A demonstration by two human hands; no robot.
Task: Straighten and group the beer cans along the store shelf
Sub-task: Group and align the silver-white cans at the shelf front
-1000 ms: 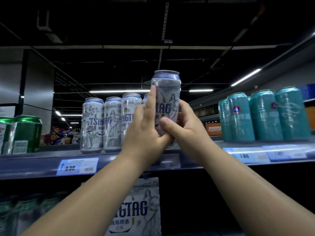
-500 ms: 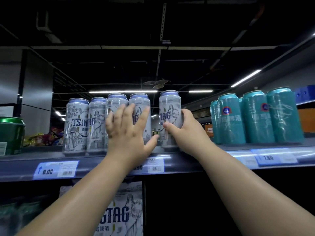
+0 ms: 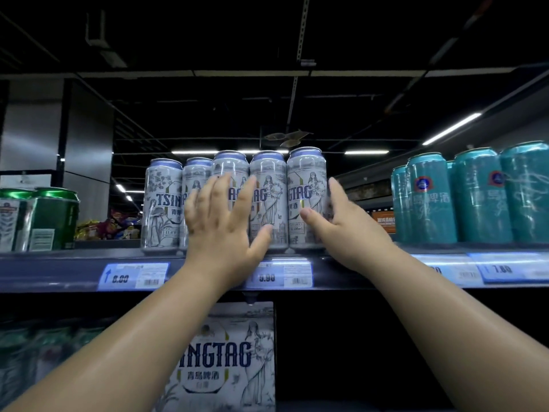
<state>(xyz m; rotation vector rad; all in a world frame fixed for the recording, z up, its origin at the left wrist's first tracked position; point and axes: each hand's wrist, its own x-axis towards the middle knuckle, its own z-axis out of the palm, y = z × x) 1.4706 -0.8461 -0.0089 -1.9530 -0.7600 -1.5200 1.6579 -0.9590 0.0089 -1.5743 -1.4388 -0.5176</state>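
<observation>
Five white beer cans stand upright, side by side, at the front of the store shelf. Left hand lies flat on the middle cans, fingers spread apart. Right hand cups the rt-most white can, thumb in front, fingers round its side. Teal cans stand well apart at rt; green cans at left.

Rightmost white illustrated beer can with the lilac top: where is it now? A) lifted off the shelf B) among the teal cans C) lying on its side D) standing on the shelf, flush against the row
D: the white illustrated beer can stands upright on the grey shelf, flush against its neighbour, with the right hand on its side.
</observation>
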